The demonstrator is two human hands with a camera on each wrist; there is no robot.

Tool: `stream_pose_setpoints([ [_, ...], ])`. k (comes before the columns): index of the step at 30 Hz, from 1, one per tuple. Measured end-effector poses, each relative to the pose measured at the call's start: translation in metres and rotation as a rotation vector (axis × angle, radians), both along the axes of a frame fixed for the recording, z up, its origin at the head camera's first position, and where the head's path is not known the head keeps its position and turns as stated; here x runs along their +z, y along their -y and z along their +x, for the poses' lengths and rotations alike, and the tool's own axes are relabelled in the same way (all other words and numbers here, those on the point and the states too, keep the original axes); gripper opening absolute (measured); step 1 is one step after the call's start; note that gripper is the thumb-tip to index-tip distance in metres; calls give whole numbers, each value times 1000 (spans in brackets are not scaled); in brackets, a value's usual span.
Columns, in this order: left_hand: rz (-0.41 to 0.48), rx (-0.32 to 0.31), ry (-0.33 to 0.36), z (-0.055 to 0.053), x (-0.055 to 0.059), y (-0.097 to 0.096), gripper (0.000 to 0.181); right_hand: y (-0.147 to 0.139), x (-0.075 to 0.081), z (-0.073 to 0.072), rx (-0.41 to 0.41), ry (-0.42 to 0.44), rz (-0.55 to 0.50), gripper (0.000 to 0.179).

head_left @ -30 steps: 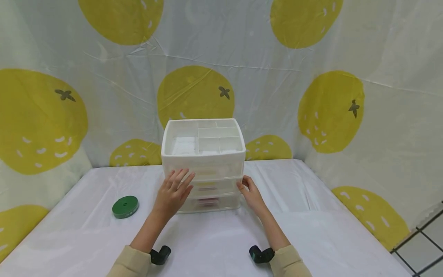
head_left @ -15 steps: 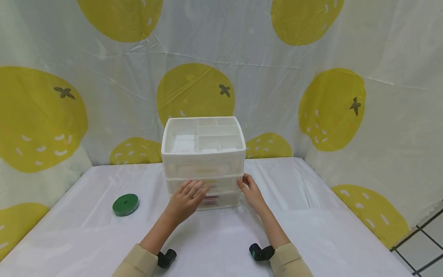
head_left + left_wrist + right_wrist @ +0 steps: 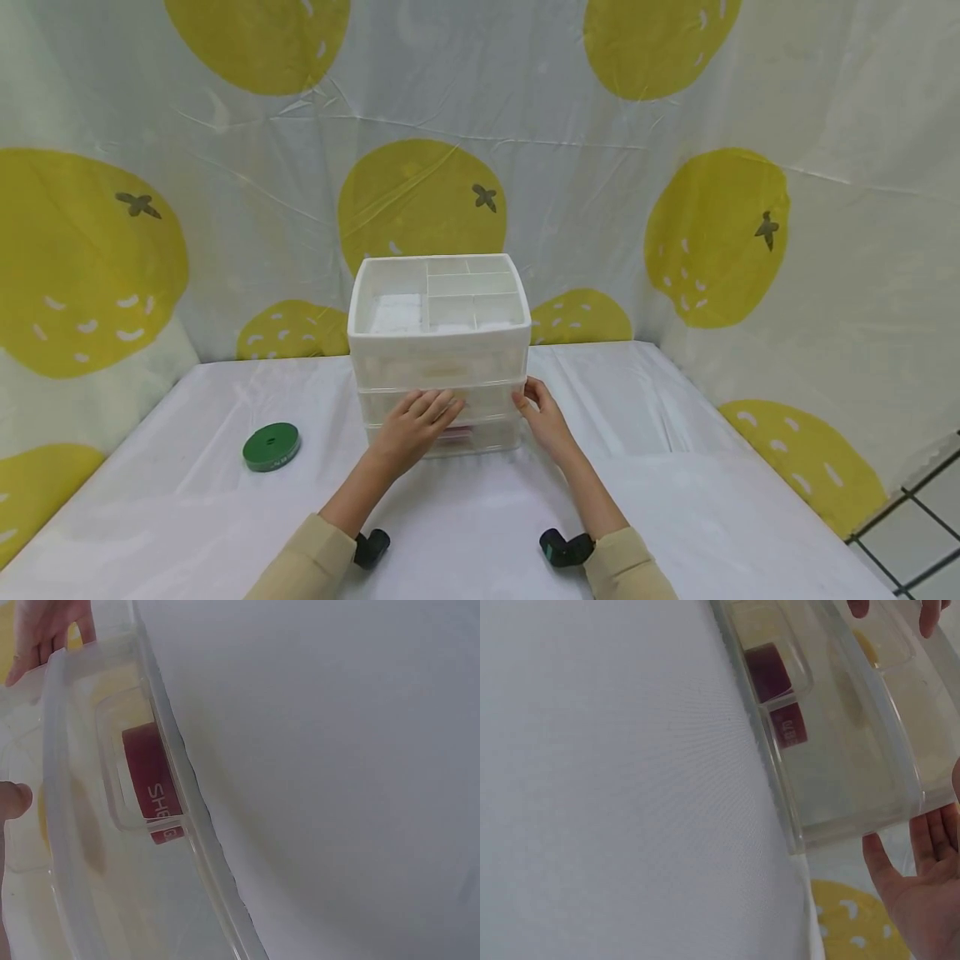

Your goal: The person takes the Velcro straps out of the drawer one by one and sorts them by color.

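A white plastic drawer unit point(image 3: 438, 348) with three see-through drawers stands upright on the table. My left hand point(image 3: 415, 427) lies across the front of the middle drawer, fingers extended near its handle; its thumb point(image 3: 13, 799) shows at the drawer front in the left wrist view. At the unit's right side, the fingers of my right hand point(image 3: 547, 419) rest against the wall. Through the bottom drawer's front shows a dark red, curved item point(image 3: 154, 780) with white lettering. A yellow thing point(image 3: 866, 648) shows through the middle drawer.
A flat green roll point(image 3: 272, 447) lies on the white-covered table point(image 3: 480, 517), left of the unit. The unit's top tray point(image 3: 472, 286) has several compartments. A curtain with yellow fruit prints point(image 3: 570, 208) hangs behind and at both sides.
My left hand has moved down and right, from the unit's front left to the middle drawer near its handle. My right hand has stayed at the unit's right side.
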State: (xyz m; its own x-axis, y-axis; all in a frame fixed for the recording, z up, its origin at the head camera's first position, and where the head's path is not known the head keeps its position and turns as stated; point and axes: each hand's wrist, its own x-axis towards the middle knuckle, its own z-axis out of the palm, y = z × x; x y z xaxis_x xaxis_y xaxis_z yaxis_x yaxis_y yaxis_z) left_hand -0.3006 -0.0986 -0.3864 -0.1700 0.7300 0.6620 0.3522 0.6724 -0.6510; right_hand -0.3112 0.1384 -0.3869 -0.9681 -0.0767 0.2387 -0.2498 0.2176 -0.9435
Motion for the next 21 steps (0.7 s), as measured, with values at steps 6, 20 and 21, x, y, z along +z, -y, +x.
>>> stream_pose_setpoints([
  [6, -17, 33, 8, -2, -1, 1, 35, 0, 1, 1, -4, -4, 14, 44],
  [20, 5, -1, -55, -10, 1, -5, 43, -4, -21, -18, -30, 13, 38, 50],
  [21, 4, -3, -57, -10, 1, -5, 43, -4, -20, -17, -30, 8, 43, 50],
])
